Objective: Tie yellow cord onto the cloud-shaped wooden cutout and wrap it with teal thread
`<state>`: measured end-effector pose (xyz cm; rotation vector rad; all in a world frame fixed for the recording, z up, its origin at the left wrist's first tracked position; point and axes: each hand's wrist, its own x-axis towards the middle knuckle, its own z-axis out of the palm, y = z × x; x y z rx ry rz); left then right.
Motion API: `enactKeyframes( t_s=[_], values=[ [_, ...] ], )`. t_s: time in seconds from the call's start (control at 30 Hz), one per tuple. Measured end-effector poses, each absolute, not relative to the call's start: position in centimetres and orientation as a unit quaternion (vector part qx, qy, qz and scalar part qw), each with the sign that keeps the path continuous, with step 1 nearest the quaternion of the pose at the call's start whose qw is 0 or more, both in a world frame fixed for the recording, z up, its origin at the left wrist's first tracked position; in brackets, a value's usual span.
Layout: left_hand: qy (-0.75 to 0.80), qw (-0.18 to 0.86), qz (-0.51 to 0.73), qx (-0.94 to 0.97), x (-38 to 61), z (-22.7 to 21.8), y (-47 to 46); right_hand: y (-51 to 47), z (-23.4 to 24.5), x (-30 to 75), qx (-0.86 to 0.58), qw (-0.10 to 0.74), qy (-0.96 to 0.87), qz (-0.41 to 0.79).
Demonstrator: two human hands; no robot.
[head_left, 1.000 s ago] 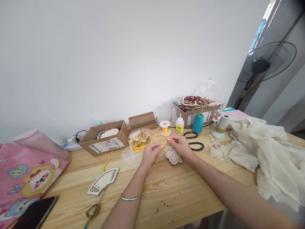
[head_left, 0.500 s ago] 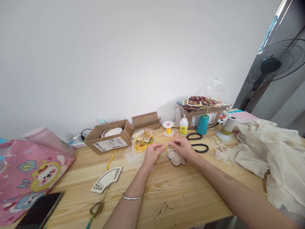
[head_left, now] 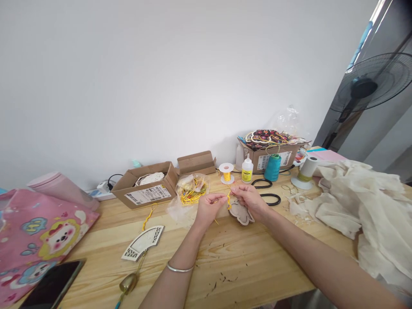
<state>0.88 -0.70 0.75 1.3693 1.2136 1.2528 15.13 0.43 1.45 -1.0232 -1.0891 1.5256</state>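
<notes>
Both hands are close together over the middle of the table. My left hand (head_left: 208, 210) pinches a yellow cord (head_left: 228, 201), and a loose end of it hangs below those fingers. My right hand (head_left: 250, 198) pinches the same cord from the other side. Just under my right fingers is a small wooden frame piece (head_left: 240, 213) with a scalloped outline; the cord runs down to its upper left edge. Behind the hands stands a spool of yellow cord (head_left: 227, 176). The fingertips hide exactly how the cord is looped.
Nearby are a glue bottle (head_left: 247, 171), black-handled scissors (head_left: 271, 199), a teal thread cone (head_left: 272, 168) and a plastic bag of yellow cords (head_left: 189, 193). A fan-shaped wooden pendant (head_left: 143, 243) and phone (head_left: 53, 285) lie left. Cream cloth (head_left: 347, 197) is heaped right; cardboard boxes (head_left: 148, 195) line the wall.
My hands have shifted slightly right and the fingertips are a little farther apart, showing more yellow cord between them. The wooden frame piece has moved slightly right and turned.
</notes>
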Motion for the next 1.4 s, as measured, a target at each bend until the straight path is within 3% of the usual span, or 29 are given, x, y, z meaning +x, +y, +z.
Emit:
enactKeyframes(
  t_s=[0.17,0.37,0.63,0.77,1.0,1.23,1.4],
  values=[
    [0.503,0.434,0.498,0.558,0.7,0.5,-0.5,0.4,1.7,15.1,-0.423,0.483,-0.455,0.617],
    [0.504,0.436,0.512,0.542,0.6,0.4,-0.5,0.1,2.4,15.2,-0.385,0.42,-0.559,0.603],
    [0.485,0.532,0.487,0.494,0.5,0.5,-0.8,0.8,-0.1,14.7,-0.471,0.399,-0.677,0.401],
    [0.48,0.53,0.489,0.499,0.6,1.0,-1.0,0.6,0.1,14.9,-0.508,0.354,-0.742,0.258],
    [0.477,0.5,0.465,0.553,0.8,0.7,-0.8,0.0,1.1,14.6,-0.523,0.277,-0.797,0.117],
    [0.491,0.473,0.479,0.553,0.5,0.3,-0.6,0.6,0.2,14.9,-0.496,0.317,-0.787,0.187],
    [0.489,0.519,0.484,0.508,0.4,0.2,-0.6,1.0,-0.4,15.0,-0.501,0.355,-0.756,0.228]
  ],
)
